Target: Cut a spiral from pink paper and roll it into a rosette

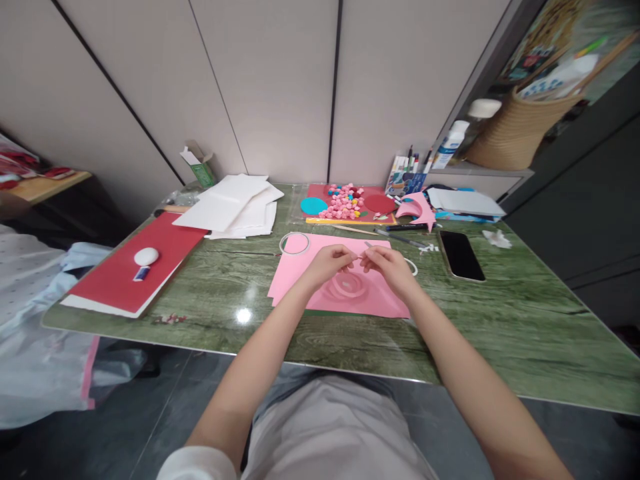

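Above the pink paper [290, 277], my left hand [333, 261] and my right hand [387, 267] almost meet at the fingertips. Both are closed in a pinch. A tiny reddish piece shows between the fingertips, too small to name. A short grey tip [369, 245] sticks out by my right fingers; I cannot tell whether they hold it. Under my hands, a round, spiral-like pink piece [346, 287] lies on the paper. To the left a thin pale ring [295, 244] overlaps the sheet's corner. Part of a white ring [412, 267] shows beside my right wrist.
Pink rolled pieces [345, 202] and coloured discs lie behind the paper. A phone [461, 255] is on the right. White sheets [225, 203] and red paper [150, 240] with a white oval lump [147, 257] are on the left. Another person's clothing [35, 333] shows at far left.
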Tool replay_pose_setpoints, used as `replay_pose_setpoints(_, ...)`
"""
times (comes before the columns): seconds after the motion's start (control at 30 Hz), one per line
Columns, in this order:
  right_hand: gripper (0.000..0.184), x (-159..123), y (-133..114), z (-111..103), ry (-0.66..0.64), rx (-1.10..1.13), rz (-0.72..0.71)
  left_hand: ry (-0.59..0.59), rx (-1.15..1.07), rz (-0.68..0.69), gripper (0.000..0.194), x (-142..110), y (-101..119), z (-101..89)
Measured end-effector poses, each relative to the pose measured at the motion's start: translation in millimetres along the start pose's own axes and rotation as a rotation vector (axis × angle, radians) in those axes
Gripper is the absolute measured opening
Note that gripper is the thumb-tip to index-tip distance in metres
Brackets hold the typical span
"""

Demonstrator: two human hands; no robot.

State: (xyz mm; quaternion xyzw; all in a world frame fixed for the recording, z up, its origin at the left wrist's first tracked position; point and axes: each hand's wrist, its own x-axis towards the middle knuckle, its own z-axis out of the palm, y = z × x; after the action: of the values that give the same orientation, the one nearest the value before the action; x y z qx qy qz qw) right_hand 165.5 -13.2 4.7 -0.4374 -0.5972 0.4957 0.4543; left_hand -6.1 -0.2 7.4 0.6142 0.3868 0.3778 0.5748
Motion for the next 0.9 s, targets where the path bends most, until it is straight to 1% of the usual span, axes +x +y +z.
replay_pose_setpoints(0.13, 0.026, -0.5, -0.6, 1.9, 0.023, -0.111, -0.035, -0.003, -0.008, -0.012, 0.022, 0.6, -1.6, 0.2)
replay_pose_setpoints(0.23, 0.026, -1.2, -2.3, 3.2, 0.032, -0.137, -0.034, 0.001, -0.012, -0.006, 0.021, 0.7, -2.3, 0.4)
replay_pose_setpoints(0.4, 0.022, -2.0, -4.2, 3.5, 0.015, -0.123, -0.037, -0.005, -0.007, -0.004, 0.021, 0.1, -1.1, 0.1)
replay_pose_setpoints(0.73, 0.020, -1.6, -2.9, 1.5, -0.005, -0.091, -0.037, -0.013, 0.004, 0.000, 0.023, -0.4, 0.0, -0.4)
replay_pose_setpoints(0.9, 0.019, -2.4, -4.4, 0.6, -0.001, -0.059, -0.015, -0.003, 0.020, -0.012, 0.022, -1.5, 3.0, -0.2)
